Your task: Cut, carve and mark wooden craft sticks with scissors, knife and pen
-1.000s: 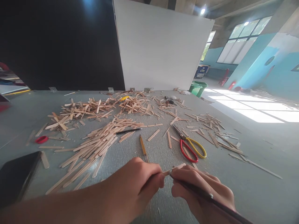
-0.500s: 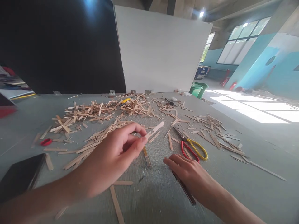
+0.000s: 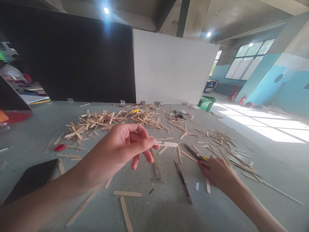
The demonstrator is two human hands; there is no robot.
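Observation:
Between the thumb and fingers of my left hand (image 3: 130,145) is a wooden craft stick (image 3: 170,144), notched along one edge and pointing right. My right hand (image 3: 218,172) lies over the red and yellow handles of a pair of scissors (image 3: 198,156), its fingers closed around them. The scissors' dark blades point away to the upper left; most of the handles are hidden by the hand. Left of the scissors, a slim dark-red tool with a pointed tip, like a craft knife (image 3: 183,185), rests on the table. A narrow yellowish tool (image 3: 155,166) lies below my left fingertips.
Heaps of craft sticks (image 3: 101,120) and scraps cover the back of the grey table (image 3: 169,209). Loose sticks (image 3: 127,194) lie in front. At left are a red ring (image 3: 59,147) and a flat black object (image 3: 30,178). Black and white panels (image 3: 173,67) stand behind.
My right hand has moved right from the dark-red tool onto the scissors' handles. My left hand has turned the craft stick from slanting upward to nearly level. The camera view has shifted too.

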